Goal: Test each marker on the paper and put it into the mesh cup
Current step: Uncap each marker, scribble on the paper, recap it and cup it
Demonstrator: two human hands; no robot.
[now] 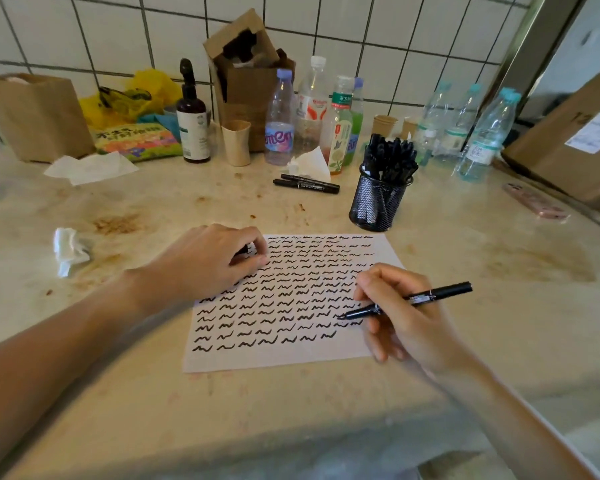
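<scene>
A white paper covered with rows of black squiggles lies on the counter in front of me. My right hand grips a black marker like a pen, its uncapped tip touching the paper near the right edge. My left hand rests on the paper's upper left corner, its fingers curled and pinching a small black cap. The black mesh cup stands just behind the paper at the right, holding several black markers. Two more black markers lie side by side on the counter to the left of the cup.
Plastic bottles, a paper cup, a brown pump bottle and paper bags line the tiled wall. A crumpled tissue lies at the left. At the right sit a pink phone and a cardboard box.
</scene>
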